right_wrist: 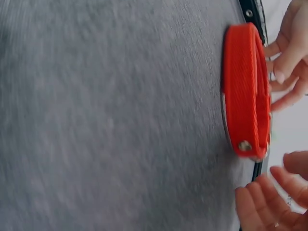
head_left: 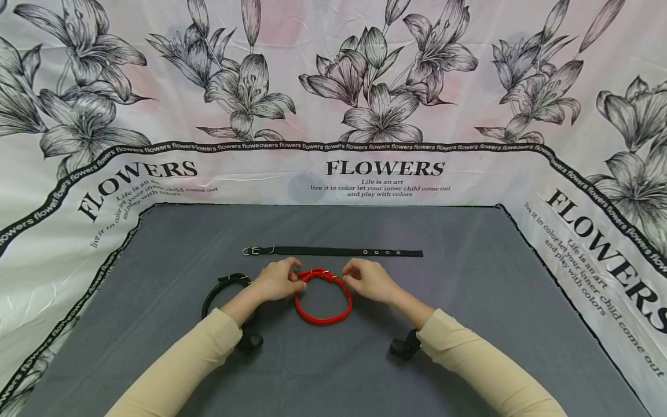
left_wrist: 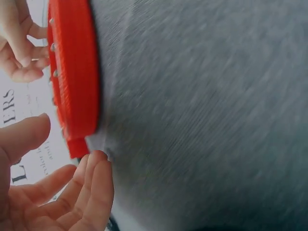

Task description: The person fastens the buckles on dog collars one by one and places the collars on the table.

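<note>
A red dog collar (head_left: 323,319), buckled into a loop, stands on its edge on the grey cloth. My left hand (head_left: 278,280) is at its upper left, fingers loosely bent; in the left wrist view thumb and fingers are spread apart beside the strap end, and whether a fingertip touches it I cannot tell. To the right of the loop is my right hand (head_left: 371,281), its fingers relaxed and slightly curled. The right wrist view shows this right hand (right_wrist: 274,202) apart from the red collar (right_wrist: 240,86), holding nothing.
Behind the hands a black collar (head_left: 323,251) lies straight, buckle to the left, holes to the right. A second black collar (head_left: 209,298), closed in a loop, is partly hidden behind the left forearm. Grey cloth (head_left: 333,376) covers the table, bordered by flower-print fabric (head_left: 385,116).
</note>
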Available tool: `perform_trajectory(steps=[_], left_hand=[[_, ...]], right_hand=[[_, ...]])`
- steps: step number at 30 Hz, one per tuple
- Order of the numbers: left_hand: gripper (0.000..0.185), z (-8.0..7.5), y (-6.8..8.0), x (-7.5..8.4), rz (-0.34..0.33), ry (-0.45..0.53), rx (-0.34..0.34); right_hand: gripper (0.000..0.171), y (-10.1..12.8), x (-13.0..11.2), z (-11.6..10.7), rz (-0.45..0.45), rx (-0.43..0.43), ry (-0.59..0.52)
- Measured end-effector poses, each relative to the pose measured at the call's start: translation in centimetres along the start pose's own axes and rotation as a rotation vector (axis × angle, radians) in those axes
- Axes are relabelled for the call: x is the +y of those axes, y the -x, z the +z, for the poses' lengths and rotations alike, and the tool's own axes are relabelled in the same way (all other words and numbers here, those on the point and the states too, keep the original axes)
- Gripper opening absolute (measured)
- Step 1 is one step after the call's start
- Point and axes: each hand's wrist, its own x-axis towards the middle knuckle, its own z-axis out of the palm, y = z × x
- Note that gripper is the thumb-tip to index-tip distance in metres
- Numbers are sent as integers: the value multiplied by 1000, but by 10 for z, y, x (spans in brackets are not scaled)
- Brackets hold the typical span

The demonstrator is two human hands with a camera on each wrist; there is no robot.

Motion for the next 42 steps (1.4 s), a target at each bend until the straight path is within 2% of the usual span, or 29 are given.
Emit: perform_trajectory(steps=[5, 13, 19, 33, 42], left_hand=[[39, -13, -1, -1, 14, -10, 12], [36, -35, -13, -6, 8, -2, 130], [34, -43, -26, -12, -13, -33, 185], [37, -52, -47, -18, -94, -87, 158], [39, -50, -55, -25, -144, -194, 134]], right_hand=[[10, -4, 6, -10, -50, 25, -8], [15, -10, 22, -26, -88, 78, 42], [18, -13, 36, -35, -63, 82, 99], [29, -10, 69, -55, 49, 16, 156], [33, -7, 85, -63, 111, 6, 206]])
